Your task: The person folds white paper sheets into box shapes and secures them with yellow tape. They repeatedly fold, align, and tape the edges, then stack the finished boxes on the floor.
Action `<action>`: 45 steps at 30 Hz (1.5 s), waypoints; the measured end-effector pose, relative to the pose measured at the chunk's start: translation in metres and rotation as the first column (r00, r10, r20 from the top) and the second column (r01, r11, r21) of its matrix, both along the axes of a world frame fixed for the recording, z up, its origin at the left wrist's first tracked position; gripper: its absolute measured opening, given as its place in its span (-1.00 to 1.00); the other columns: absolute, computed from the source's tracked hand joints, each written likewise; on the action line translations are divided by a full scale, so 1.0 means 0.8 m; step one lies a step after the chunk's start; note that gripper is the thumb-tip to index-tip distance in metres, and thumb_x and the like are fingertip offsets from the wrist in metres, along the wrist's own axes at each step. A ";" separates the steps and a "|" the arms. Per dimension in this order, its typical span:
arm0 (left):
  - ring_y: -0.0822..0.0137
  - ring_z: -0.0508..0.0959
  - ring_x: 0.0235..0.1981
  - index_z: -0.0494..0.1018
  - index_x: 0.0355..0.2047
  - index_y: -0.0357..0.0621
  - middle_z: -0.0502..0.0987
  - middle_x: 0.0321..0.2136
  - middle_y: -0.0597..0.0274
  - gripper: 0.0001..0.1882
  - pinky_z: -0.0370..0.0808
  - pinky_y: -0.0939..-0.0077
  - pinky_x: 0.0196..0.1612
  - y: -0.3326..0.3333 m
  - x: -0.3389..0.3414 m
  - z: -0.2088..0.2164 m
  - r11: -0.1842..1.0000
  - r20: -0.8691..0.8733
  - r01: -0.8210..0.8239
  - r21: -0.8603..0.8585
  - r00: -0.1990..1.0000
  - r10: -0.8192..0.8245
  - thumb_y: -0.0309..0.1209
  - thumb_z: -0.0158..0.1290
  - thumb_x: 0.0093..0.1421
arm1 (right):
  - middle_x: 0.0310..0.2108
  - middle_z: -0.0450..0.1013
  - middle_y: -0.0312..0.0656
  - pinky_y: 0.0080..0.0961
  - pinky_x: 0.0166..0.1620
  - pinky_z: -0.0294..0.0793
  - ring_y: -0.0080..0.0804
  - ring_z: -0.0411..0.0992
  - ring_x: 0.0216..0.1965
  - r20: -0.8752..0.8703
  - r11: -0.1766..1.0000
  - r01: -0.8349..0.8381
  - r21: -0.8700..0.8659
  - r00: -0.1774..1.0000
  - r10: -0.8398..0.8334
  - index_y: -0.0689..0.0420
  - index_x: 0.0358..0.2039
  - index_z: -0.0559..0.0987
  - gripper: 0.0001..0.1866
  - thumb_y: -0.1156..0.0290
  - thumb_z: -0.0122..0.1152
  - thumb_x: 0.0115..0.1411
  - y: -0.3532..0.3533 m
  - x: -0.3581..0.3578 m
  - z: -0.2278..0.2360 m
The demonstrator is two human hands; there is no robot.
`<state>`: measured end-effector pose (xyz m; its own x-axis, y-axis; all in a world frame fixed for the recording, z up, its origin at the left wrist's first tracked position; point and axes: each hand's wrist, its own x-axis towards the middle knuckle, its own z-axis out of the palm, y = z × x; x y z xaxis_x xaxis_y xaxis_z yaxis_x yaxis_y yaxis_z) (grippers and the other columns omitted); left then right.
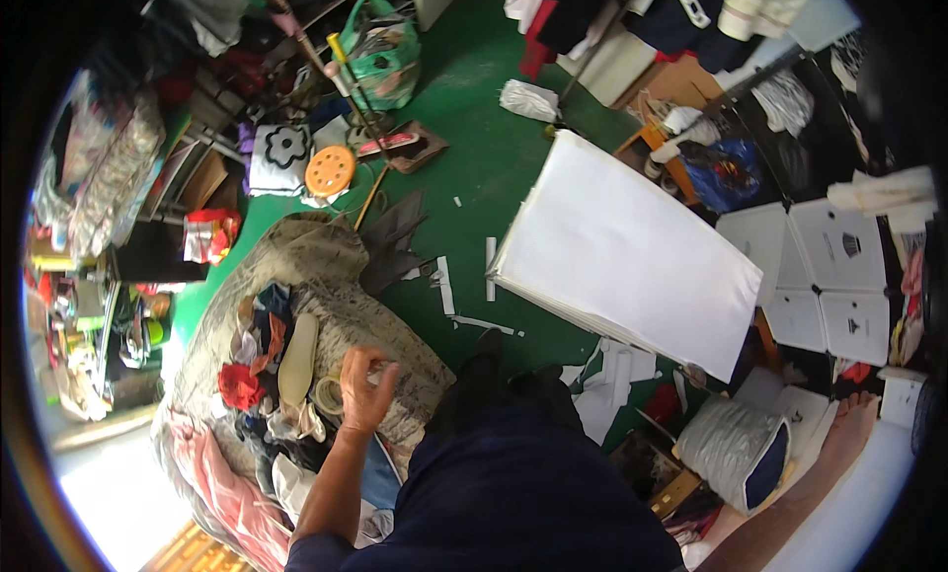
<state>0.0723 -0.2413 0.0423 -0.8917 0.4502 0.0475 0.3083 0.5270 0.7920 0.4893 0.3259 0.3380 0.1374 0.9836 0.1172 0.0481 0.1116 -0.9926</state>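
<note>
My left hand [367,389] is raised over a camouflage-patterned cloth [341,305], fingers loosely curled, thumb apart; I make out nothing held. Right beside it is a roll of tape [328,395]. A pale insole-shaped piece [297,360] and a red crumpled cloth [239,385] lie in the heap to its left. Out at the far right, a bare arm, seemingly mine, stretches up to my right hand [851,419]; its fingers show only in part beside white boxes [849,325]. Ahead of me a large white slab [627,256] with layered edges rests at a slant.
White strips [446,286] and torn white sheets [607,384] litter the green floor [464,148]. Further off stand an orange round stool top [330,170], a dustpan [417,150] and a green bag [383,64]. Hanging clothes [691,19] and a silvery bundle [731,449] are at the right.
</note>
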 end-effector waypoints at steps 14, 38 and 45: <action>0.28 0.52 -0.50 0.64 -0.38 -0.05 0.59 -0.42 0.18 -0.89 0.40 0.39 -0.42 0.275 0.086 0.313 -0.083 -0.451 0.556 0.827 0.569 -0.688 -0.36 0.28 0.07 | -0.20 0.36 -0.36 -0.58 -0.22 0.31 -0.55 0.31 -0.22 -0.132 0.988 -0.120 -0.099 0.986 0.107 0.07 -0.13 0.46 -0.81 0.24 0.16 0.43 -0.017 0.214 -0.088; 0.60 0.33 -0.55 0.49 -0.49 -0.09 0.49 -0.56 0.40 -0.77 0.23 0.62 -0.49 0.308 0.041 -0.017 0.894 0.517 -0.263 0.363 0.855 0.041 -0.40 0.15 0.36 | -0.51 0.45 -0.41 -0.63 -0.44 0.32 -0.67 0.35 -0.49 0.180 0.820 -0.041 -0.571 0.968 0.174 0.18 -0.33 0.66 -0.82 0.32 0.39 0.23 -0.041 0.082 -0.353; 0.59 0.34 -0.55 0.51 -0.47 -0.11 0.49 -0.56 0.40 -0.77 0.22 0.62 -0.50 0.307 0.036 -0.034 0.899 0.488 -0.244 0.364 0.872 0.039 -0.37 0.15 0.37 | -0.50 0.47 -0.35 -0.54 -0.35 0.36 -0.60 0.37 -0.44 0.288 0.849 -0.006 -0.529 0.939 0.186 0.27 -0.36 0.65 -0.71 0.26 0.38 0.22 -0.028 0.077 -0.366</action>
